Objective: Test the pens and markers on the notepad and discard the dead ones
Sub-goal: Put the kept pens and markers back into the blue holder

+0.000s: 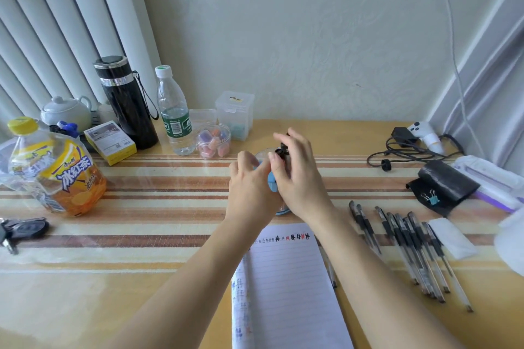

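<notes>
Pinched between thumb and fingertips of the right hand [297,176], a dark pen [283,149] is held by its upper end above a blue holder [271,180]; that grip is clamped on the pen. The left hand [249,181] is set against the holder with fingers bent, but whether its grip is closed on it cannot be told, as the holder is mostly hidden.

Nearest, the notepad [286,278] lies open on the bench [113,292], with test marks along its top line, and a row of pens [411,249] is laid out to its right. If the pen were moved crookedly, the holder could be tipped, and untested pens could be mixed with that row. Farther back, a small jar [214,140] and a water bottle [173,113] stand near enough to be knocked.
</notes>
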